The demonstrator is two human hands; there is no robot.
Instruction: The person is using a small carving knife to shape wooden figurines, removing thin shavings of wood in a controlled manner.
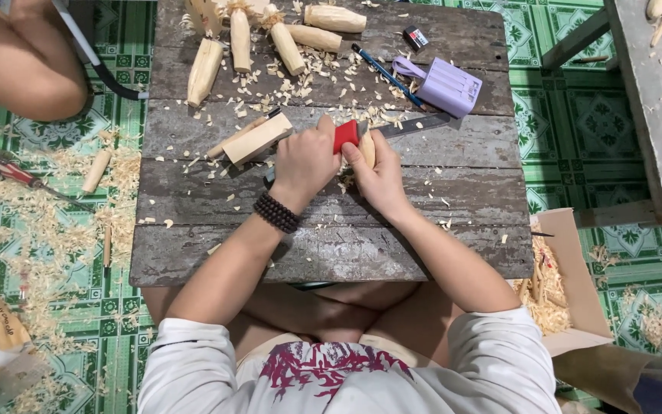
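The left hand (306, 162) was clamped on a red-handled knife (346, 135) and the right hand (381, 175) on a wood piece (367, 149) mid-surface (331, 245); shallow cuts away from the fingers seemed wisest amid shavings (323, 77).

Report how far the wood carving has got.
Done: five shaped pieces lie at the table's far edge amid shavings. In hand: left hand grips a red-handled knife against a small piece held by the right hand. Left: one squared block looks uncarved.
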